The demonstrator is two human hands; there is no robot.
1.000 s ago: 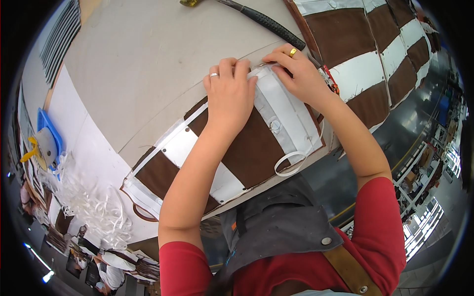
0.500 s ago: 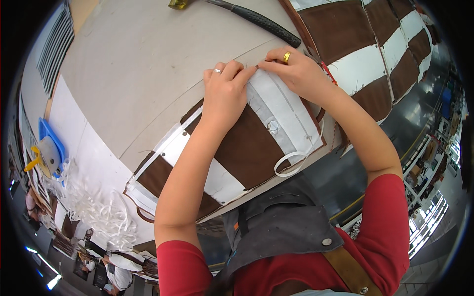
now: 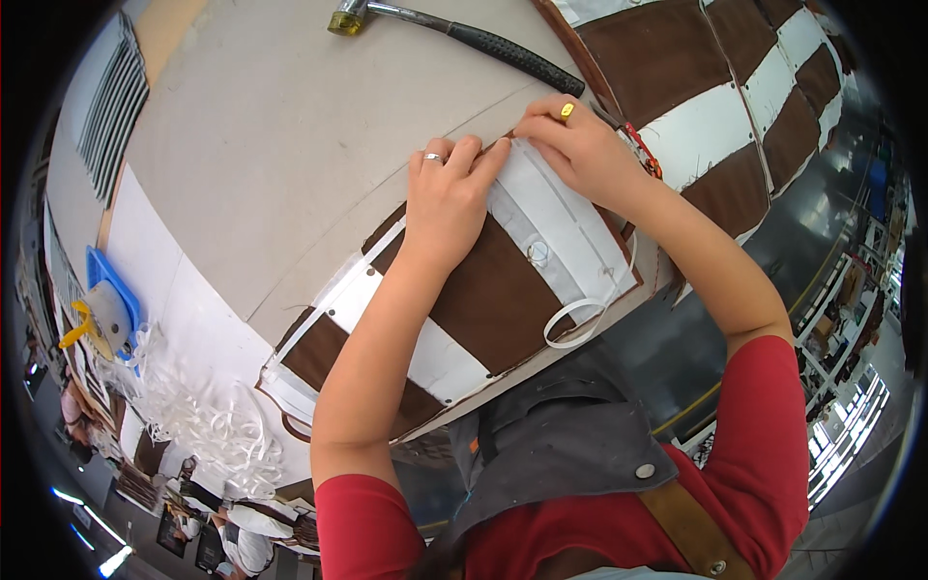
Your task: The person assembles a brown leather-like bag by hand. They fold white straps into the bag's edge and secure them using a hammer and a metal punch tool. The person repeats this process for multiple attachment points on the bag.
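A panel of brown and white bands (image 3: pixel 493 300) lies slantwise on the work surface in front of me, with a white strip along its far edge and small dark dots along its seams. My left hand (image 3: pixel 449 198), wearing a silver ring, rests on the panel with curled fingers at that far edge; its index finger reaches toward the far corner. Close beside it my right hand (image 3: pixel 583 145), with a gold ring, pinches the corner of the panel's brown edging. The fingertips partly hide what they grip. A loose white tape (image 3: pixel 572 340) loops off the panel's near right end.
Beyond my hands lies a hammer (image 3: pixel 464 41) with a black handle and yellow face. Red-handled scissors-like tool (image 3: pixel 646 155) lies by my right wrist. A larger brown-and-white panel (image 3: pixel 657 58) sits far right. Left are tangled white tape (image 3: pixel 208 416), a blue tray (image 3: pixel 114 280) and grey strips (image 3: pixel 114 116).
My left fingertips have drawn slightly apart from my right ones, with the index finger now straighter. My right hand stays at the corner. The whole view has shifted a little.
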